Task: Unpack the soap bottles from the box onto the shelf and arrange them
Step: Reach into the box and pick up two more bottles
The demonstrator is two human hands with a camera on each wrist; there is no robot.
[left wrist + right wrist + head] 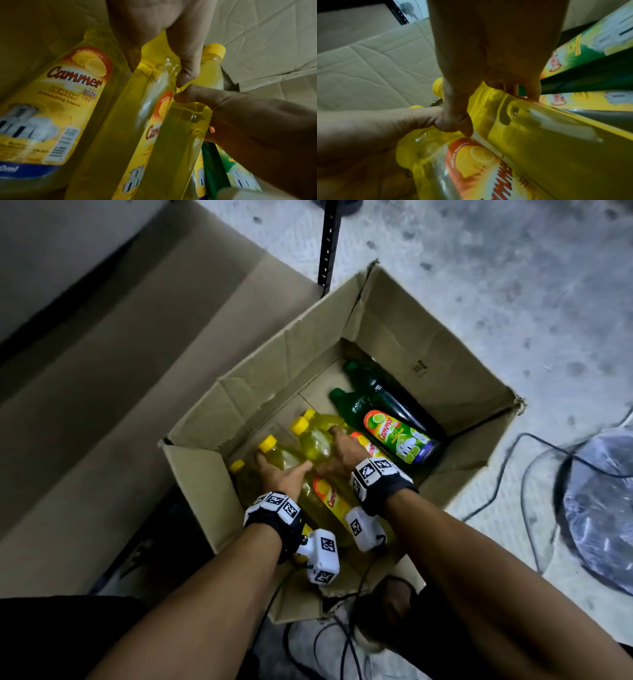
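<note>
The cardboard box (394,330) sits open at the centre of the head view, flaps folded outward. Inside, toward the lower left of the box, lie several yellow lemon dishwashing-liquid bottles (318,446) — clear plastic, yellow screw caps, yellow-and-orange "Cammer" labels. Their caps point toward the upper left of the frame. To the right of them lie two dark green lime bottles (394,426) with green caps, one bearing a lime label.

The left hand (281,474) curls its fingers over the shoulder of one yellow bottle (154,121); the thumb (187,67) presses the bottle's side in the left wrist view. The right hand (342,450) grips the neighbouring yellow bottle (539,135), fingers wrapped over its far edge. The two hands touch at the thumbs.

A black perforated shelf upright (327,244) stands at the top centre, just beyond the box's far corner. Flattened cardboard (120,371) covers the left of the frame. Black cables (513,467) and a plastic-wrapped round object (603,508) lie on the grey floor (479,251) at the right edge.
</note>
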